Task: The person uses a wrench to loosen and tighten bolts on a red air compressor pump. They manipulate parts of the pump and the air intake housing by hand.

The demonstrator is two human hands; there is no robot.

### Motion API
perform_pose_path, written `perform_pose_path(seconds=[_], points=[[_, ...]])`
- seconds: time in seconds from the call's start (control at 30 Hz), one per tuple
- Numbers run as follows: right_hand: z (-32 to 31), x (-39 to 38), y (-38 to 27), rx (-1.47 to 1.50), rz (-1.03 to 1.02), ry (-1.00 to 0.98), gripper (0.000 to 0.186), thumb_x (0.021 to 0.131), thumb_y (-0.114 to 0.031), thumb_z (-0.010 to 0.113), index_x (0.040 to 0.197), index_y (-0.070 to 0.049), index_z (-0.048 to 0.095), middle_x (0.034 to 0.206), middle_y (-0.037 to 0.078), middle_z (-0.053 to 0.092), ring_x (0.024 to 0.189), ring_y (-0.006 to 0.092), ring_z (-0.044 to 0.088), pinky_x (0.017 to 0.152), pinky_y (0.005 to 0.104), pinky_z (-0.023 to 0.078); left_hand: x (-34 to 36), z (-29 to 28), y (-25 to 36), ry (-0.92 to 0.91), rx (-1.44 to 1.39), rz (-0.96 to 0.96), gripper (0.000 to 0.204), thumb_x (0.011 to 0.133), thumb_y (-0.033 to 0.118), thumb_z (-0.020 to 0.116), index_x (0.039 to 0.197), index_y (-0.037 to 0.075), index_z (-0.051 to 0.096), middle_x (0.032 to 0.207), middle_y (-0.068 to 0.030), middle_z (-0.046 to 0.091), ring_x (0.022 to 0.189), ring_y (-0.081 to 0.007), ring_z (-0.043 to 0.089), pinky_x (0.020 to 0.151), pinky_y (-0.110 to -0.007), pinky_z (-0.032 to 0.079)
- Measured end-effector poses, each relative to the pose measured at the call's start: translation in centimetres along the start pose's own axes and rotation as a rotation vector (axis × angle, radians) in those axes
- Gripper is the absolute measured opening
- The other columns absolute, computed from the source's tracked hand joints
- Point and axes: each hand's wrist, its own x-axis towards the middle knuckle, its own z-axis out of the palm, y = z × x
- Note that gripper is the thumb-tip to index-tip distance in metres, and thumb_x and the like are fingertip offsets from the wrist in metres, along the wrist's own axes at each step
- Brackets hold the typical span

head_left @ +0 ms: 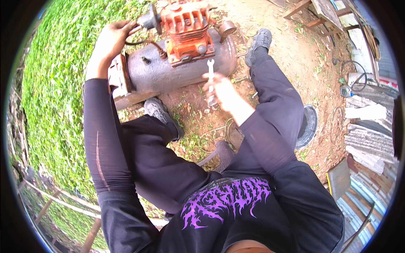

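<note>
My left hand [110, 43] is raised at the upper left, its fingers closed on a short metal piece [133, 30] beside a dark round fitting [149, 22] at the side of the orange compressor pump [184, 31]. The pump sits on a rusty grey horizontal tank [156, 69], and a hose curves under my left fingers. My right hand [221, 92] grips a silver open-end wrench [211, 67] upright, its jaw end in front of the tank's middle. A small gauge or cylinder [227, 28] stands at the tank's right end.
Green grass [48, 84] covers the left. On the dirt at the right lie a dark round basin [311, 126] and corrugated sheets [371, 139]. A wooden bench [322, 12] stands at the upper right. Thin cord loops [206, 139] and small tools [239, 79] lie between and beside my legs.
</note>
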Motion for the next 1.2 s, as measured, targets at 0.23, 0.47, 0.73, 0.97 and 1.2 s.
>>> perform_pose_path(seconds=[0.23, 0.47, 0.73, 0.97, 1.2], points=[[-7.4, 3.5, -8.9, -0.852, -0.314, 0.17, 0.015, 0.089, -0.011, 0.063, 0.096, 0.001, 0.069, 0.069, 0.004, 0.067, 0.057, 0.0065, 0.051, 0.055, 0.0234, 0.04, -0.2, 0.0, 0.2, -0.03, 0.027, 0.025, 0.045, 0.093, 0.039, 0.055, 0.114, 0.001, 0.066, 0.097, -0.0127, 0.07, 0.09, -0.0166, 0.062, 0.085, -0.029, 0.045], [-7.8, 6.2, -13.7, -1.097, -0.246, 0.146, 0.017, 0.084, -0.011, 0.071, 0.092, 0.004, 0.07, 0.067, 0.004, 0.064, 0.059, 0.0099, 0.055, 0.058, 0.0262, 0.044, 0.1, 0.0, -0.9, -0.004, 0.036, 0.058, 0.046, 0.092, 0.039, 0.055, 0.115, 0.001, 0.065, 0.101, -0.0144, 0.07, 0.093, -0.0192, 0.064, 0.086, -0.03, 0.046], [-6.1, 5.3, -12.4, -1.063, -0.116, 0.094, 0.018, 0.092, -0.014, 0.057, 0.091, -0.003, 0.071, 0.065, 0.0, 0.058, 0.055, 0.0094, 0.048, 0.05, 0.0253, 0.04, 0.1, -0.1, -0.8, -0.031, 0.068, 0.046, 0.046, 0.092, 0.04, 0.056, 0.115, 0.001, 0.065, 0.1, -0.0143, 0.07, 0.093, -0.0185, 0.064, 0.086, -0.03, 0.046], [3.5, 3.0, -3.3, 0.422, 0.208, 0.142, 0.013, 0.097, -0.02, 0.042, 0.109, -0.016, 0.048, 0.074, 0.003, 0.047, 0.058, 0.0177, 0.045, 0.057, 0.0498, 0.045, 0.6, 0.4, -0.5, -0.028, 0.066, 0.033, 0.042, 0.093, 0.036, 0.057, 0.114, 0.001, 0.065, 0.093, -0.0091, 0.07, 0.086, -0.0136, 0.061, 0.081, -0.029, 0.046], [6.1, 3.2, -2.1, 0.496, 0.178, 0.103, 0.011, 0.098, -0.017, 0.042, 0.108, -0.014, 0.048, 0.074, 0.005, 0.052, 0.053, 0.0178, 0.046, 0.057, 0.0485, 0.047, -0.6, 0.3, 0.7, 0.05, 0.04, -0.067, 0.039, 0.092, 0.038, 0.057, 0.108, 0.005, 0.07, 0.09, -0.0141, 0.07, 0.083, -0.021, 0.065, 0.08, -0.033, 0.048]])
